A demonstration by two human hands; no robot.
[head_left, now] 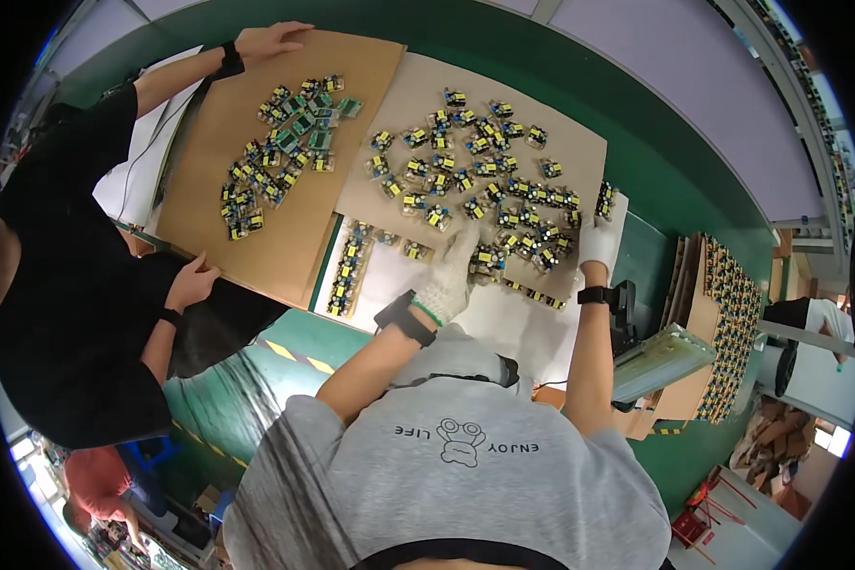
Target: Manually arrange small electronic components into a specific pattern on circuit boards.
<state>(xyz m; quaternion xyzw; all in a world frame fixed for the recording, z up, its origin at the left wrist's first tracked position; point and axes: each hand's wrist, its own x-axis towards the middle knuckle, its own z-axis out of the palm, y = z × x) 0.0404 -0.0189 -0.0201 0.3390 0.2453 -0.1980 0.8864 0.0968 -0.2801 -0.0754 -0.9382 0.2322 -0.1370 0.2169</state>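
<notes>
A light brown cardboard sheet (579, 142) lies on the green table (503, 47) and carries several small yellow-and-black circuit boards (475, 176). My left hand (449, 275), in a white glove, grips the sheet's near edge among the boards. My right hand (597, 242), also gloved, holds the sheet's near right corner. A black band sits on each of my wrists. Under the sheet, a white sheet (389, 280) holds more boards in a row (347, 275).
To the left, a person in black holds a darker cardboard sheet (256, 228) of boards, with one hand (271, 40) at its far edge and one hand (192, 280) at its near edge. Stacked cardboard sheets with boards (727, 328) stand on the right, beside a flat grey lamp (660, 356).
</notes>
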